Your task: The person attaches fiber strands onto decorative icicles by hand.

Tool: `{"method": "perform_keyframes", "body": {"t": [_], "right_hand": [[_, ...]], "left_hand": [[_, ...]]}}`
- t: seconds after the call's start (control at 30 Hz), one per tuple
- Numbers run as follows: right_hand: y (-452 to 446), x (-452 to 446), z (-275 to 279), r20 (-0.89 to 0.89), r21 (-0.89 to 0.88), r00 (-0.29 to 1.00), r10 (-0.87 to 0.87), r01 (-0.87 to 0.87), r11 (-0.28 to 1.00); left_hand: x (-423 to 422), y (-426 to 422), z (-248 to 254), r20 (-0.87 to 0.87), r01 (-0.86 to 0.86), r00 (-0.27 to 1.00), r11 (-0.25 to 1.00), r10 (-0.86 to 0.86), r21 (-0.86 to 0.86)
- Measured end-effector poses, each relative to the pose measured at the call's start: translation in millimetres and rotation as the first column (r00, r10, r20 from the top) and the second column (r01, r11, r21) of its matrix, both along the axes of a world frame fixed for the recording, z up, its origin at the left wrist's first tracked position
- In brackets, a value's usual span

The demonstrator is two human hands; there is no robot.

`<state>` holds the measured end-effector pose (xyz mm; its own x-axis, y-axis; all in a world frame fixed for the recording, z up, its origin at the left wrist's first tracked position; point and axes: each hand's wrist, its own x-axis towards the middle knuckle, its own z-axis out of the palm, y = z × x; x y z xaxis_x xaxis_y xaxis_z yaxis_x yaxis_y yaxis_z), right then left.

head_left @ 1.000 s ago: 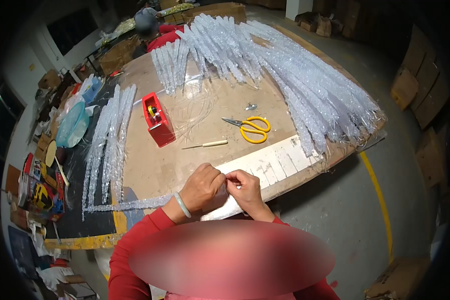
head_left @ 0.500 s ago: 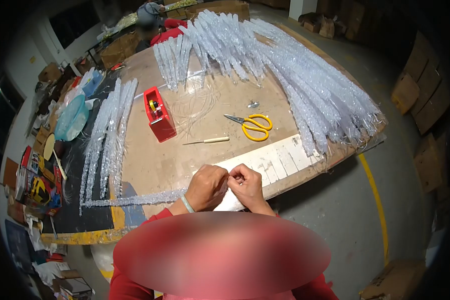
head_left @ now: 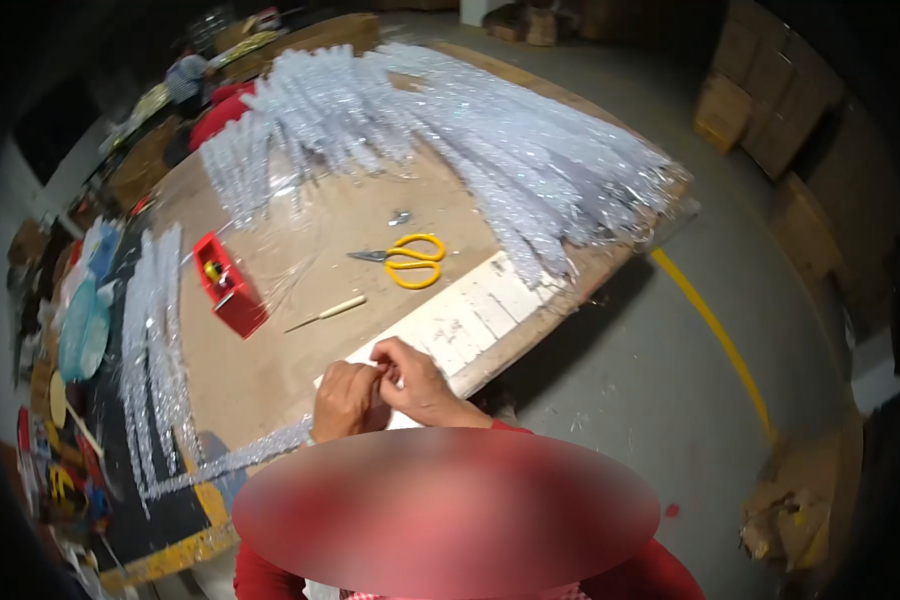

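Note:
A sparkly, clear-white strip (head_left: pixel 232 459) lies along the table's near left edge and runs up to my left hand (head_left: pixel 342 402). That hand's fingers are curled and pinched around the strip's end. My right hand (head_left: pixel 417 388) meets it fingertip to fingertip, thumb and forefinger pinched; what they grip is too small to make out. Both hands are over the near end of a white board with ruled lines (head_left: pixel 485 295). Beyond them lie an awl with a pale handle (head_left: pixel 342 307) and yellow-handled scissors (head_left: pixel 382 255).
A red tape dispenser (head_left: pixel 240 308) stands left of the awl. Bundles of sparkly strips (head_left: pixel 560 165) cover the table's far and right sides, and several more (head_left: pixel 153 330) lie at left. Small metal bits (head_left: pixel 400 216) are behind the scissors. A person in red (head_left: pixel 220 112) sits beyond the table.
The view has swung to the right, so the table things appear further left. My hands stay pinched together at the strip's end, with the right hand turned slightly.

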<state>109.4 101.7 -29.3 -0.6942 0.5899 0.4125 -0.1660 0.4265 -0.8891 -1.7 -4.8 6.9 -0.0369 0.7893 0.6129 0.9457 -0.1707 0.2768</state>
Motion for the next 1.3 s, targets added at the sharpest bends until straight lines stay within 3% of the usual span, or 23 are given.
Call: {"method": "perform_keyframes", "body": {"t": [0.13, 0.47, 0.53, 0.6, 0.67, 0.77, 0.8, 0.87, 0.93, 1.1, 1.13, 1.2, 1.23, 1.3], "right_hand": [[2, -4, -3, 0.060, 0.008, 0.995, 0.081, -0.082, 0.997], [4, -3, -7, 0.082, -0.110, 0.996, 0.019, -0.010, 0.994], [7, -4, -12, 0.045, -0.226, 0.999, 0.014, -0.003, 0.974], [9, -5, -18, 0.012, -0.222, 1.000, -0.014, 0.017, 0.975], [10, -11, -27, -0.159, -0.331, 0.987, -0.011, -0.043, 0.943], [13, 0, -15, -0.034, -0.357, 0.996, 0.078, -0.085, 0.930], [11, -2, -18, -0.034, -0.358, 0.996, 0.085, -0.091, 0.929], [11, -1, -17, 0.033, -0.404, 0.997, 0.074, -0.054, 0.913], [10, -3, -19, -0.155, -0.403, 0.985, 0.082, -0.139, 0.905], [10, -1, -20, -0.064, -0.341, 0.997, 0.036, -0.056, 0.938], [9, -2, -21, -0.059, -0.325, 0.998, 0.020, -0.039, 0.945], [8, -1, -17, -0.042, -0.342, 0.999, 0.023, -0.036, 0.939], [8, -1, -15, -0.031, -0.317, 0.999, 0.014, -0.023, 0.948], [8, 1, -10, -0.004, -0.289, 1.000, 0.005, -0.006, 0.957]], "left_hand": [[-1, -6, 8, -0.003, 0.029, 1.000, 0.997, -0.029, -0.067], [9, -2, 0, 0.136, -0.038, 0.990, 0.998, 0.046, -0.057], [16, -1, -3, 0.278, -0.174, 0.942, 0.981, 0.190, -0.080], [25, 6, -1, 0.347, -0.185, 0.918, 0.981, 0.194, -0.059], [31, 6, 1, 0.521, -0.210, 0.820, 0.971, 0.237, -0.112], [30, 7, -3, 0.635, -0.198, 0.726, 0.965, 0.262, -0.172], [17, 5, -20, 0.417, -0.171, 0.889, 0.982, 0.188, -0.079], [8, 7, -23, 0.346, -0.197, 0.915, 0.978, 0.207, -0.062], [18, 9, -3, 0.602, -0.239, 0.760, 0.967, 0.243, -0.089], [22, 9, -7, 0.622, -0.282, 0.736, 0.957, 0.266, -0.076], [18, 9, -15, 0.526, -0.255, 0.811, 0.964, 0.257, -0.078], [15, 8, -20, 0.507, -0.242, 0.826, 0.968, 0.244, -0.072], [17, 8, -15, 0.606, -0.243, 0.761, 0.968, 0.233, -0.067], [16, 10, -16, 0.576, -0.248, 0.783, 0.967, 0.233, -0.055]]}}
